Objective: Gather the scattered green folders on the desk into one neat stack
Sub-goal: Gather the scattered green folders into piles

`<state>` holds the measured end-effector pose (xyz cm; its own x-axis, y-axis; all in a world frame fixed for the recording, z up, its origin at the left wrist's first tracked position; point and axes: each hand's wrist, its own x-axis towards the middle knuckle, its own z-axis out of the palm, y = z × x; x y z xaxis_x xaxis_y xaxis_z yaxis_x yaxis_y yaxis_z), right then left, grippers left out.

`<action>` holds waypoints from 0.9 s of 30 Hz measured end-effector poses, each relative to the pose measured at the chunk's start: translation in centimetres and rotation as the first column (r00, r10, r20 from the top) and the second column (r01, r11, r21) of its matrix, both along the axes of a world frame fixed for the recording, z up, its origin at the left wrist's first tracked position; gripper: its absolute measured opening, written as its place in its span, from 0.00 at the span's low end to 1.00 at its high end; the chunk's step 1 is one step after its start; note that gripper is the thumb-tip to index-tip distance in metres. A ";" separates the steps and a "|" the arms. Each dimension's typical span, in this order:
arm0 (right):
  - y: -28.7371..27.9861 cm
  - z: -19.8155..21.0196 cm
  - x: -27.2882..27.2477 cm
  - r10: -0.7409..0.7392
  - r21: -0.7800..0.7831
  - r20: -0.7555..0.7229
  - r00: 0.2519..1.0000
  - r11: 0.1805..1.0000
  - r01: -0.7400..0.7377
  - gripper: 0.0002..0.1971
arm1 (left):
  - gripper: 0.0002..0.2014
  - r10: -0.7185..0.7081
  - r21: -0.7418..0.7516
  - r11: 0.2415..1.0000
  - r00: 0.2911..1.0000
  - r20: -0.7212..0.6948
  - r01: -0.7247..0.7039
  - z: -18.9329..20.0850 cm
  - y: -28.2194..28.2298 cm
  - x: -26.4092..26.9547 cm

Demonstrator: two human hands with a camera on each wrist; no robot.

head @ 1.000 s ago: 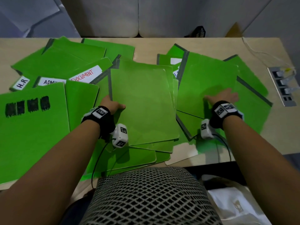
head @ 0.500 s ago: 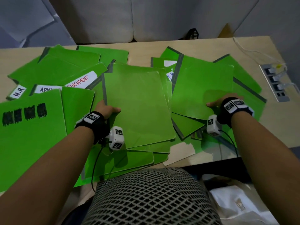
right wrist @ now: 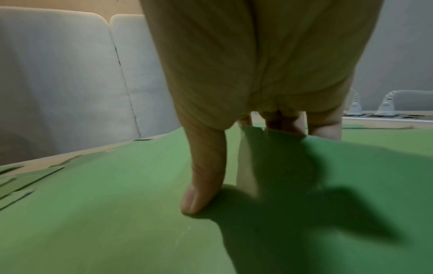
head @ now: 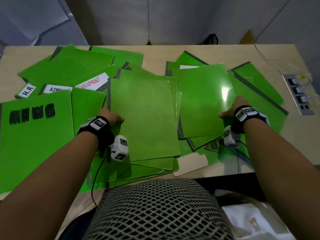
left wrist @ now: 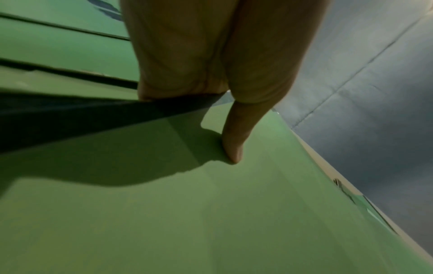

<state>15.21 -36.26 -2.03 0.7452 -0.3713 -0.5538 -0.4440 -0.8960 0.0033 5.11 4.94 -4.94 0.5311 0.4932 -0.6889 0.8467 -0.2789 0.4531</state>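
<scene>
A green folder [head: 202, 101] was pinched at its right edge by the right hand [head: 233, 108], thumb on top; the middle pile [head: 143, 118] on the bench [head: 277, 54] was gripped by the left hand [head: 110, 116]. The glossy lifted folder could be dropped or could drag the folders beneath it.

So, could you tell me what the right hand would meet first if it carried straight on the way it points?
Probably the dark-spined green folder lying just beyond the right hand, toward the desk's far right; the hand grips the glossy folder, fingers beneath it. Depth is hard to judge.
</scene>
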 end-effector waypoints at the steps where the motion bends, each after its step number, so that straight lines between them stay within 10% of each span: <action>1: -0.1 -0.3 0.2 -0.010 0.009 -0.002 1.000 1.000 0.010 0.62 | 0.35 0.010 -0.006 1.000 1.000 -0.002 -0.010 0.0 0.0 0.0; 12: 1.0 7.6 3.6 0.045 0.087 0.241 0.970 0.994 -0.068 0.18 | 0.39 -0.003 -0.007 1.000 1.000 -0.020 0.002 1.3 -0.8 1.2; 22: 3.6 13.0 5.5 -0.372 0.386 0.715 0.592 0.916 0.109 0.17 | 0.31 -0.116 0.068 0.991 0.993 -0.035 0.118 2.7 -1.7 2.5; 27: 4.4 8.5 3.5 -0.353 0.439 0.471 0.808 0.889 0.132 0.17 | 0.27 -0.140 -0.044 0.989 0.990 0.007 0.140 1.4 -1.6 2.2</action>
<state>18.70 -31.88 6.43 0.8712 -0.4310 -0.2352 -0.4790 -0.6408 -0.6000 7.35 3.32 -3.51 0.5953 0.3826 -0.7065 0.7991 -0.3739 0.4708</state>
